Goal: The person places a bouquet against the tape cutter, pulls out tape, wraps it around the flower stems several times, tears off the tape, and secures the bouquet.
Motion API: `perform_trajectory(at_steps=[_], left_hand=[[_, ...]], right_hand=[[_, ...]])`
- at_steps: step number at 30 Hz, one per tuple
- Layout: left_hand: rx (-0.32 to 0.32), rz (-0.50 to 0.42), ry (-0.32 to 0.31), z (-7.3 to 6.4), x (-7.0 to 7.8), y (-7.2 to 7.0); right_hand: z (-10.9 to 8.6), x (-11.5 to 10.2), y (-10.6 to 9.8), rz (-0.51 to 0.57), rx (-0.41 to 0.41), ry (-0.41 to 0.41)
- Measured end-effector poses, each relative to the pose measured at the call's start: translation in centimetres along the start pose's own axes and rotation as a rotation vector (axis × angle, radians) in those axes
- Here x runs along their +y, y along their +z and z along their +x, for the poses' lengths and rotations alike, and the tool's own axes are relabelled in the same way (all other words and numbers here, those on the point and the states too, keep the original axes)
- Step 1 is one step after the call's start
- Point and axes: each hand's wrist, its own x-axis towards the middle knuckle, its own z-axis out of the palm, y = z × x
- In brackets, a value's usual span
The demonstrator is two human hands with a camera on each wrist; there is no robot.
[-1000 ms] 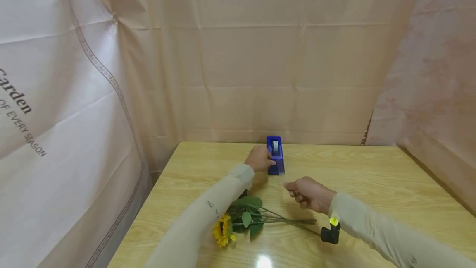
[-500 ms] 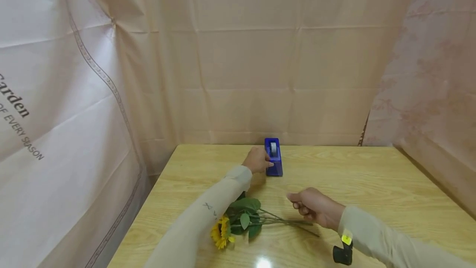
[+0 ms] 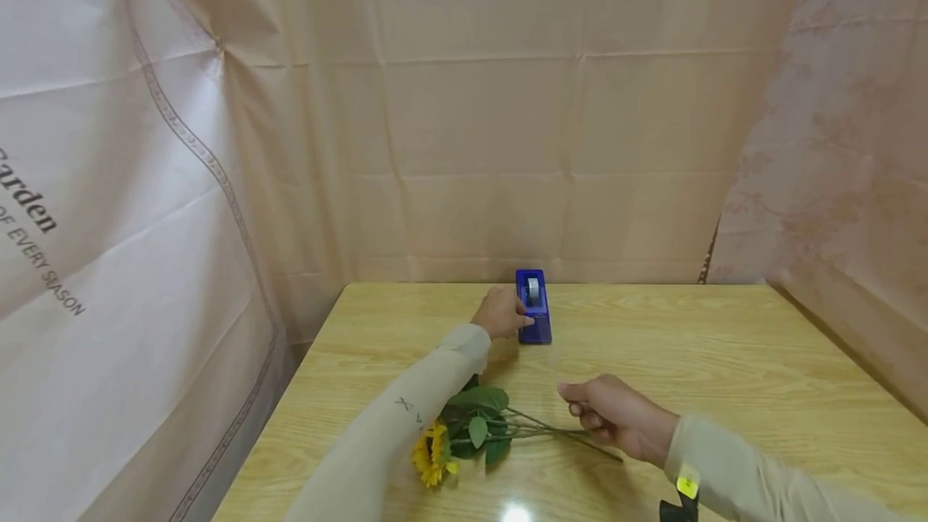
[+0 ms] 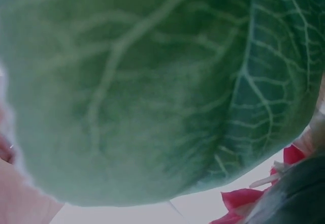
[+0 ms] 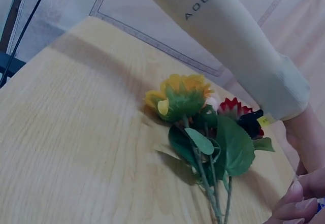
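Note:
A blue tape dispenser [image 3: 536, 332] with a roll of clear tape [image 3: 532, 290] stands near the table's back edge. My left hand [image 3: 499, 312] grips its left side, thumb at the front part. In front and to the right, my right hand [image 3: 622, 416] pinches the end of the clear tape between thumb and forefinger, other fingers curled; the strip itself is barely visible. Below my left forearm lie artificial flowers: a sunflower [image 3: 432, 453], and in the right wrist view a red flower [image 5: 233, 108]. Their stems run under my right hand. A leaf [image 4: 142, 92] covers most of the left wrist view.
The wooden table [image 3: 725, 353] is bordered by hanging cloth [image 3: 471, 143] at the back and sides. A dark cable [image 5: 31, 23] hangs beyond the table corner in the right wrist view.
My right hand has drawn back toward me and slightly right, away from the dispenser, drawing the tape out. My left hand has kept its place on the dispenser.

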Motion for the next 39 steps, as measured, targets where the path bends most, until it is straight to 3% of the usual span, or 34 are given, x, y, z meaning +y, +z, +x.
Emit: perform_trajectory(at_steps=[9,17,22,27,31,34,39], left_hand=[[-0.001,0.008,-0.009,0.0,0.2,0.1],[0.002,0.022,0.013,0.0,0.1,0.1],[-0.004,0.064,0.027,0.2,-0.2,0.0],[-0.054,0.245,0.096,0.2,0.1,-0.3],[-0.081,0.382,0.153,-0.6,1.2,-0.6],[-0.097,0.449,0.156,-1.9,2.3,-1.3],[-0.16,0.59,0.24,-5.0,3.0,-2.4]], right_hand=[[-0.9,1.7,0.5,-0.1,0.027,-0.001],[-1.5,2.7,0.0,-0.088,-0.041,-0.008],[-1.1,3.4,0.0,-0.106,-0.019,-0.004],[-0.7,4.3,0.0,-0.13,0.017,0.005],[-0.7,4.7,-0.2,-0.186,0.061,0.016],[-0.7,4.8,-0.2,-0.199,0.061,0.012],[-0.6,4.8,0.0,-0.177,0.028,-0.02]])
